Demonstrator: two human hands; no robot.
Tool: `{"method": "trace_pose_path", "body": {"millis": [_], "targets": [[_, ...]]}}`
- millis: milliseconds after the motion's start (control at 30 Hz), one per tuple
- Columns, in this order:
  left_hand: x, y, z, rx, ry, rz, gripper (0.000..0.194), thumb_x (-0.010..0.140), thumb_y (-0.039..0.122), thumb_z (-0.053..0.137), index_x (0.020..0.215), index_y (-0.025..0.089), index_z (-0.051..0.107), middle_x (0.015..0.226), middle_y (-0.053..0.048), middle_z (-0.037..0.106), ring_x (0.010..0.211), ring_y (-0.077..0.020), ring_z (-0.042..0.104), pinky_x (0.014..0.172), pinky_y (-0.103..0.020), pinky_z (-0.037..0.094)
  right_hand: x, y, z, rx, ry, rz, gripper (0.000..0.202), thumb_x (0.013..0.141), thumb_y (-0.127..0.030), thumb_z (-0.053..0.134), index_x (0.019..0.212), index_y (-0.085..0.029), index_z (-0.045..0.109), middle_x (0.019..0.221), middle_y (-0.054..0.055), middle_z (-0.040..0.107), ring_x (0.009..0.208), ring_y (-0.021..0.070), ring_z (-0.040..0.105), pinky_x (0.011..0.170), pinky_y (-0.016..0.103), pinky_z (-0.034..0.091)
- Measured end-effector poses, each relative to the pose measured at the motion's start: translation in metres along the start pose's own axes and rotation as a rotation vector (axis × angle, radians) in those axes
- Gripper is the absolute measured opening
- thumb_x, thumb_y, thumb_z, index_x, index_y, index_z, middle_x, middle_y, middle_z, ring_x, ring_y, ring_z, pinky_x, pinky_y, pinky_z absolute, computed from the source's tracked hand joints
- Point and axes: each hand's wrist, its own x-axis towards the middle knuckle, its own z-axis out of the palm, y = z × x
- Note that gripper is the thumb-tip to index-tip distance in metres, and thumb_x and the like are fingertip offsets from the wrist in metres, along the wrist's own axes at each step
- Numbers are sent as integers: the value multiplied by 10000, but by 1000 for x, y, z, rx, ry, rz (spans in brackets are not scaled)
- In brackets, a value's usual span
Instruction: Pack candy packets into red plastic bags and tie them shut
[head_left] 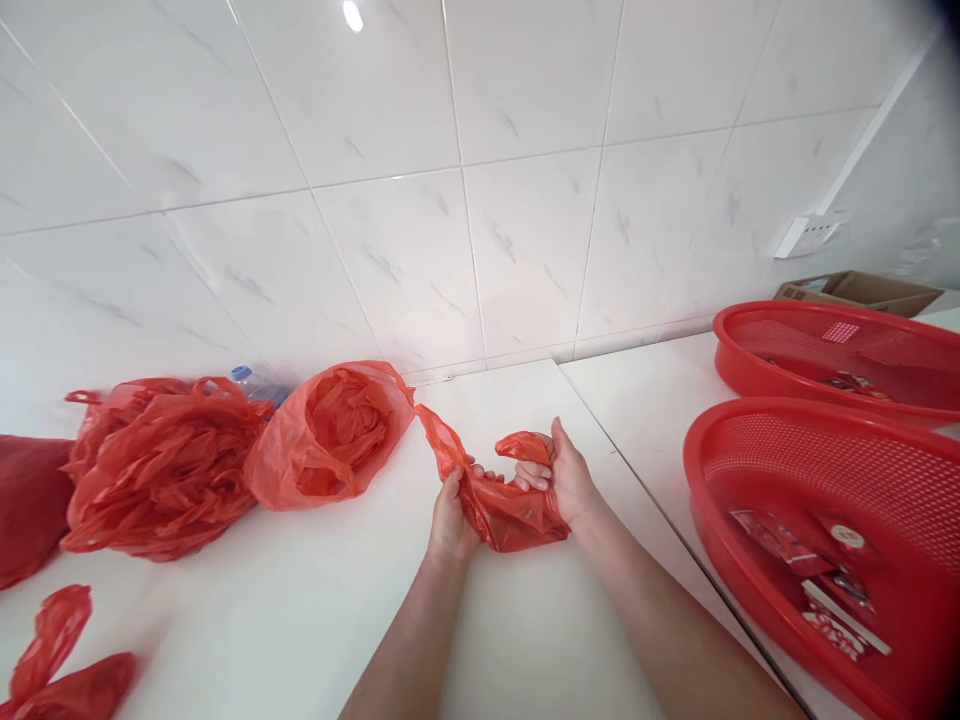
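Note:
A thin red plastic bag (pixel 517 515) hangs between my two hands above the white table. My left hand (pixel 454 515) is closed on its left side, thumb up, with one handle loop reaching up and left from the fist. My right hand (pixel 562 475) grips the right side, fingers curled and thumb raised, and the other handle sticks out to the left above the fingers. The bag's lower part sags between the hands; its contents cannot be made out. Just left of it lies an open red bag (pixel 322 440) with more crumpled red bags inside.
A heap of red bags (pixel 165 470) and a blue-capped bottle (pixel 259 385) stand at the left, with a red bag (pixel 75 690) at the near left. Two red baskets (pixel 701 450) with small packets sit at the right, before a cardboard box (pixel 862 290). A tiled wall rises behind.

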Motion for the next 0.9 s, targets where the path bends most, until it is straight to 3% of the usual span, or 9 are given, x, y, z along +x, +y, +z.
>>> {"method": "trace_pose_path", "body": {"millis": [100,167,267,500,567,633,700,767,900], "targets": [[2,-4,-3,71,-71,-24,235,782,374,627,685,187,523,544,52,452,543,-100,529,677,-269,492,-4,-1,0,-186,-68,70,388,813,-533,539,615,-199,539,390,-87,305,368,70,248,487,250,379],[3,-8,-3,155,-50,-56,312,763,393,638,615,179,465,531,43,446,500,-100,495,594,-263,465,-7,-4,4,-329,-119,95,256,777,-424,632,890,-194,620,477,-75,467,380,56,274,452,218,326],[4,-12,-3,244,15,-7,308,742,379,659,627,174,459,527,46,441,458,-85,446,503,-237,396,-8,-4,6,-445,-183,137,466,726,-337,704,1152,-245,539,572,-79,542,402,47,303,446,194,293],[3,-18,-1,203,232,71,310,677,387,701,684,166,482,599,50,473,509,-77,471,503,-215,390,-1,7,-1,-459,-113,50,391,831,-510,529,722,-152,640,452,-55,406,403,56,295,430,218,262],[3,-18,-2,177,268,72,302,673,392,700,710,162,507,614,42,499,519,-81,494,516,-217,406,0,7,2,-485,-68,64,306,797,-451,607,921,-176,658,485,-69,431,411,53,319,434,208,262],[3,-17,-1,190,280,68,289,681,397,686,738,161,530,631,28,539,543,-96,531,542,-229,429,1,7,5,-496,4,70,513,763,-401,663,1232,-238,531,523,-91,457,427,56,351,447,199,278],[2,-16,1,257,216,30,261,685,381,669,736,157,547,629,13,569,563,-116,561,564,-247,446,2,6,8,-523,30,94,681,751,-382,681,1359,-264,398,553,-94,488,444,61,381,454,198,290],[-1,-14,6,330,116,-27,217,668,328,671,705,147,559,604,-4,583,556,-137,574,555,-262,446,2,6,9,-552,-12,131,619,735,-367,696,1299,-253,466,587,-76,527,461,65,407,454,202,300],[-5,-12,15,471,-39,-132,142,665,250,653,701,134,579,562,-15,589,514,-142,562,512,-255,423,5,12,4,-526,-89,148,237,714,-349,705,864,-179,635,543,-54,521,420,49,359,422,203,273]]}}
